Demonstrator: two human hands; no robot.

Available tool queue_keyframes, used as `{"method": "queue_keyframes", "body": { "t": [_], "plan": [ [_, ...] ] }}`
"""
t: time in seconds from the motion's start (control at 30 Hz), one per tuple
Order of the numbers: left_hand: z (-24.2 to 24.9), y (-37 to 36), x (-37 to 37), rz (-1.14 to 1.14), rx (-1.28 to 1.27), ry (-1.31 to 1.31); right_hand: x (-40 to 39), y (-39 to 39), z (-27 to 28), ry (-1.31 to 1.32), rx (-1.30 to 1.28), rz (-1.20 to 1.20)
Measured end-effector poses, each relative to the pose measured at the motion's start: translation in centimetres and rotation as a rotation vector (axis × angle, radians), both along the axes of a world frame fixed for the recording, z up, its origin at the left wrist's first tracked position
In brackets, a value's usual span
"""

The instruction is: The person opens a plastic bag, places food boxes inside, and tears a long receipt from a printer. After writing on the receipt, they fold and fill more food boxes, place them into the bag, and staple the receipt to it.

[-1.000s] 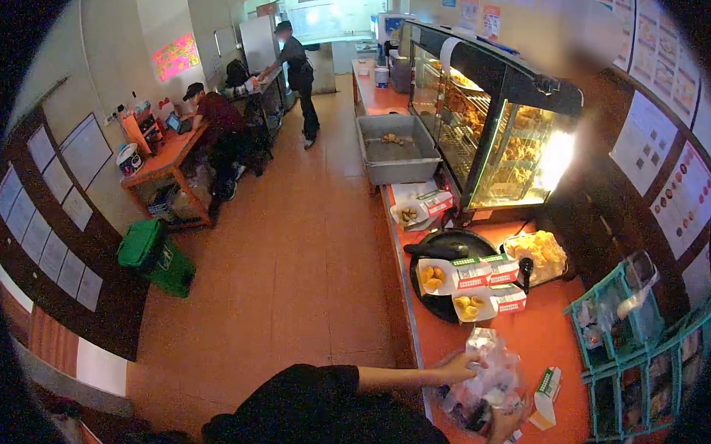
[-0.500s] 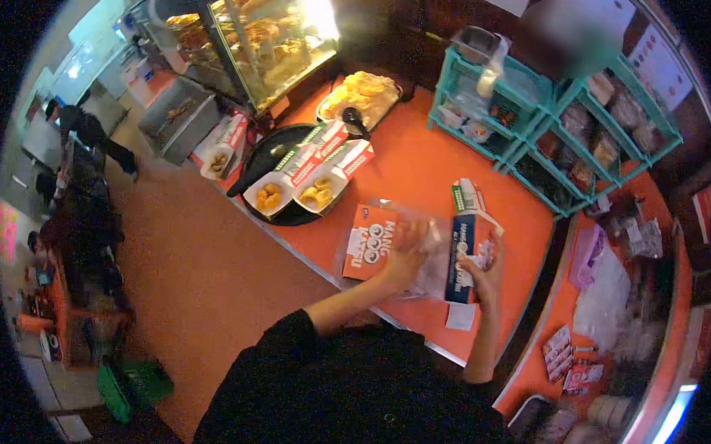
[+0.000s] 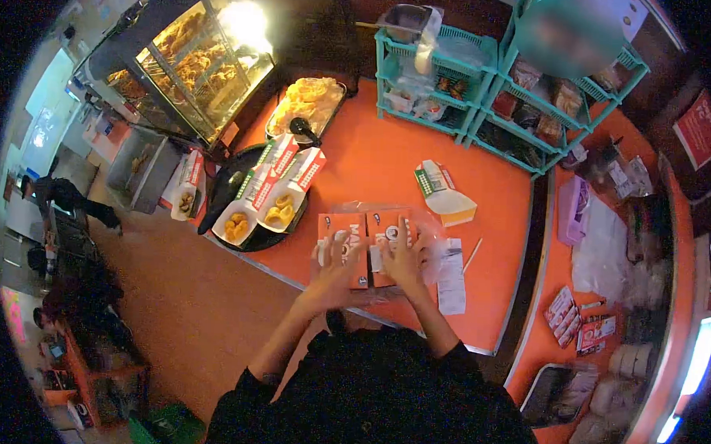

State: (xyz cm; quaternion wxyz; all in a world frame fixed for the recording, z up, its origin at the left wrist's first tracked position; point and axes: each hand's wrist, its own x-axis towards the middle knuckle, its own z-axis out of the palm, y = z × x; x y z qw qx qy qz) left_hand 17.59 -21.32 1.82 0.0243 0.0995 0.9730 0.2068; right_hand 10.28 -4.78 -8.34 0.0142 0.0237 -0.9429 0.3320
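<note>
1. Orange cardboard: two flat boxes (image 3: 368,236) lie side by side on the orange counter (image 3: 373,164), just in front of me, with a clear plastic bag (image 3: 427,238) around or under them; I cannot tell which.
2. Left hand (image 3: 334,270): fingers spread wide, palm down on the left box, gripping nothing.
3. Right hand (image 3: 401,259): likewise splayed flat, pressing the right box, beside a paper receipt (image 3: 451,276).
4. Handling, as I judge it: light, stiff card that would crease at the corners; the film looks slippery, so I would hold the boxes by their long edges.
5. Both forearms reach forward, wrists low.
</note>
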Motion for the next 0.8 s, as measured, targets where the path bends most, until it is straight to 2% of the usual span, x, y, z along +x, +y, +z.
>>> {"method": "queue_keyframes", "body": {
  "t": [0.07,0.13,0.2,0.27,0.33,0.37,0.5,0.53,0.6,0.67,0.77,0.8],
  "plan": [
    [-0.3,2.8,0.2,-0.106,-0.051,0.002,-1.3,2.1,-0.6,0.045,-0.042,0.037],
    [-2.3,4.9,-0.7,-0.139,-0.027,0.083,-4.7,6.1,2.3,0.105,-0.252,0.034],
    [-3.8,5.1,-1.5,-0.165,-0.008,0.16,-7.7,8.5,7.4,0.004,0.3,-0.332],
    [-4.4,4.9,-2.0,-0.163,-0.061,0.033,-12.0,11.0,4.8,-0.061,0.405,-0.561],
    [-5.5,4.7,-1.6,-0.179,-0.061,0.076,-19.6,19.6,-10.2,-0.122,0.34,-0.26],
    [-5.6,4.4,-1.7,-0.204,-0.059,0.132,-19.6,20.0,-8.5,-0.181,0.253,-0.233],
    [-4.5,4.0,-1.5,-0.222,-0.002,0.169,-12.8,15.3,7.5,-0.175,-0.299,-0.182],
    [-3.8,4.0,-1.6,-0.223,0.039,0.162,-11.6,14.8,8.3,0.003,-0.425,-0.053],
    [-3.5,3.4,-1.3,-0.237,0.08,0.163,-9.7,12.1,9.1,0.072,-0.444,0.203],
    [-3.7,0.9,1.1,-0.103,0.234,0.232,-7.6,8.9,9.1,0.029,-0.394,0.312],
    [-8.5,-4.7,5.2,0.39,0.401,0.384,-6.4,5.0,7.5,-0.016,-0.47,0.401],
    [-10.8,-5.6,5.3,0.594,0.464,0.382,-6.1,4.3,8.1,0.099,-0.301,0.504]
  ]
}}
